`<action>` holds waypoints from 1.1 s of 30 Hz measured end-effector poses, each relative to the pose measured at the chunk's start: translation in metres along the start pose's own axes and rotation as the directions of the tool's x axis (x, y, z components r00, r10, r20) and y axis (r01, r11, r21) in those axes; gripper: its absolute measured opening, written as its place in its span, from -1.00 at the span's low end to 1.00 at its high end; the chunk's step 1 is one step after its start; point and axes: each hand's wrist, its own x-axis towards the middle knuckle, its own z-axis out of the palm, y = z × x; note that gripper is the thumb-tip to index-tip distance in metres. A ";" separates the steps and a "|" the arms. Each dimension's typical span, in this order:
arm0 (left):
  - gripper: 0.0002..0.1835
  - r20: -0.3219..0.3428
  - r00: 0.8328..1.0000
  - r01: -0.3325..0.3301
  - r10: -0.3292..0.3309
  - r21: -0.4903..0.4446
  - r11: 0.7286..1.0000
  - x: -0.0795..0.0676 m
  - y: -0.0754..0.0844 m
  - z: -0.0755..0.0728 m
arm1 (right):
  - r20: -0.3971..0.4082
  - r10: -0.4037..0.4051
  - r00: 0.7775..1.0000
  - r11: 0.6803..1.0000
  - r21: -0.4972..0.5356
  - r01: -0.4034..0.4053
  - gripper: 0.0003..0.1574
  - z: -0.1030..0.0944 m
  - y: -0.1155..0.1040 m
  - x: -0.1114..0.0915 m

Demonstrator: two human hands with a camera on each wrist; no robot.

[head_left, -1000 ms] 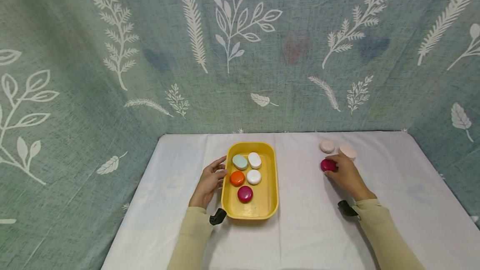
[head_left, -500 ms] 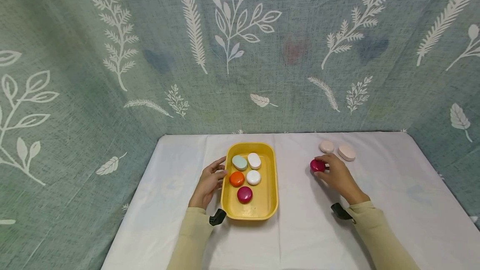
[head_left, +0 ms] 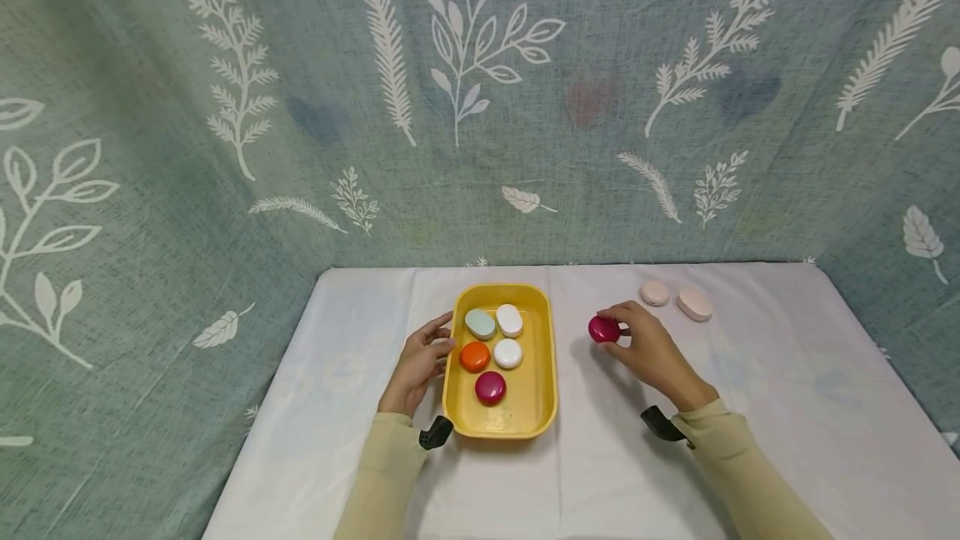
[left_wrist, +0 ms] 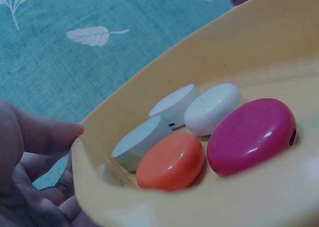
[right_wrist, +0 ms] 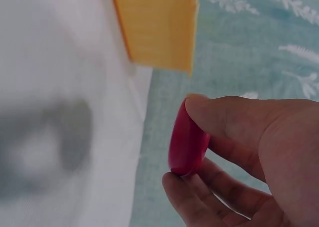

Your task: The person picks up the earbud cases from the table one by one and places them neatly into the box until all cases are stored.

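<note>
My right hand (head_left: pixel 656 361) pinches a glossy magenta rounded disc (head_left: pixel 603 329) between thumb and fingers, above the table to the right of the tray. The right wrist view shows this disc (right_wrist: pixel 187 142) edge-on. With relaxed fingers, my left hand (head_left: pixel 416 365) touches the outer left side of the yellow tray (head_left: pixel 528 423). Inside the tray lie a mint oval piece (head_left: pixel 480 324), a white oval piece (head_left: pixel 509 321), an orange disc (head_left: pixel 474 357), a white disc (head_left: pixel 507 353) and another magenta disc (head_left: pixel 491 388). Small dark slots mark this magenta disc (left_wrist: pixel 254 137) and one white piece (left_wrist: pixel 174 107).
Two pale pink pieces, a round one (head_left: pixel 655 292) and an oval one (head_left: pixel 694 304), lie at the back right of the table. White cloth (head_left: pixel 600 473) covers the tabletop. A green leaf-patterned curtain (head_left: pixel 480 190) stands behind and at both sides.
My right hand has moved left toward the tray with the magenta disc, away from the two pale pink pieces. The left hand and tray have stayed in place.
</note>
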 end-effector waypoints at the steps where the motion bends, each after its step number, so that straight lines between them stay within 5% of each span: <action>1: -0.45 -0.001 1.000 0.002 -0.002 0.002 1.000 0.000 0.000 0.000 | 0.004 -0.001 1.000 1.000 0.008 0.001 -0.46 0.001 -0.003 0.001; 18: -0.44 -0.006 1.000 0.003 -0.003 -0.004 1.000 0.000 0.003 0.001 | 0.061 -0.125 0.990 0.991 0.061 0.121 -0.45 0.018 -0.037 0.012; 33: -0.45 0.009 1.000 -0.009 0.009 0.001 1.000 0.000 -0.001 -0.001 | 0.192 -0.174 0.966 0.984 0.081 0.161 -0.49 0.033 -0.066 0.025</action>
